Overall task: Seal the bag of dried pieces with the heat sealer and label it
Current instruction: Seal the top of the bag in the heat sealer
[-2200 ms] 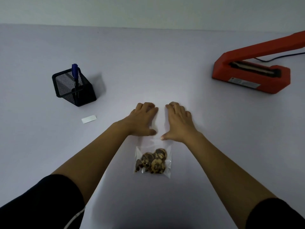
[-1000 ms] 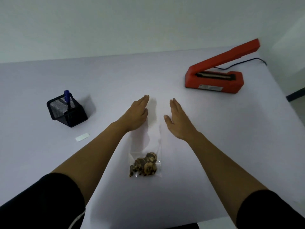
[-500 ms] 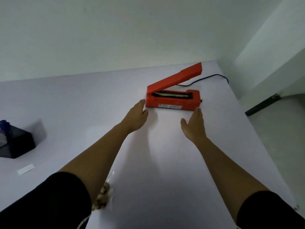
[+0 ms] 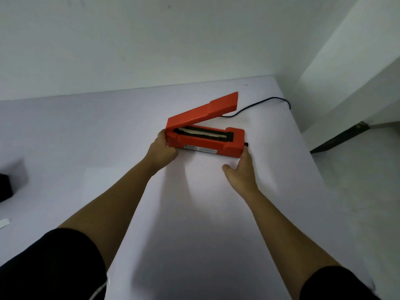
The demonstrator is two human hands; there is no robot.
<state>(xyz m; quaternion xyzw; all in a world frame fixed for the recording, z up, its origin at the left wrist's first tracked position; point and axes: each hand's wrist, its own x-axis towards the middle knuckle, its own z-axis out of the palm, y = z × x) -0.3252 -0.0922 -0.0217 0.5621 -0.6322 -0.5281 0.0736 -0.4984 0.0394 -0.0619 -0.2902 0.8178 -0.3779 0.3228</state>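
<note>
The red heat sealer (image 4: 207, 139) sits at the far middle of the white table, its lid raised at an angle. My left hand (image 4: 162, 150) grips its left end, fingers wrapped round the base. My right hand (image 4: 242, 169) touches the sealer's right front corner with fingers spread. A white label (image 4: 4, 223) lies at the left edge of the view. The bag of dried pieces is out of view.
A black cord (image 4: 264, 103) runs from the sealer toward the table's far right corner. The black mesh pen holder (image 4: 5, 187) is cut off at the left edge. The table's right edge (image 4: 311, 161) drops to the floor close beside the sealer.
Both hands left the bag and reached forward to the sealer. The left hand has closed on its left end and the right has reached its right corner. The view turned right, losing the bag.
</note>
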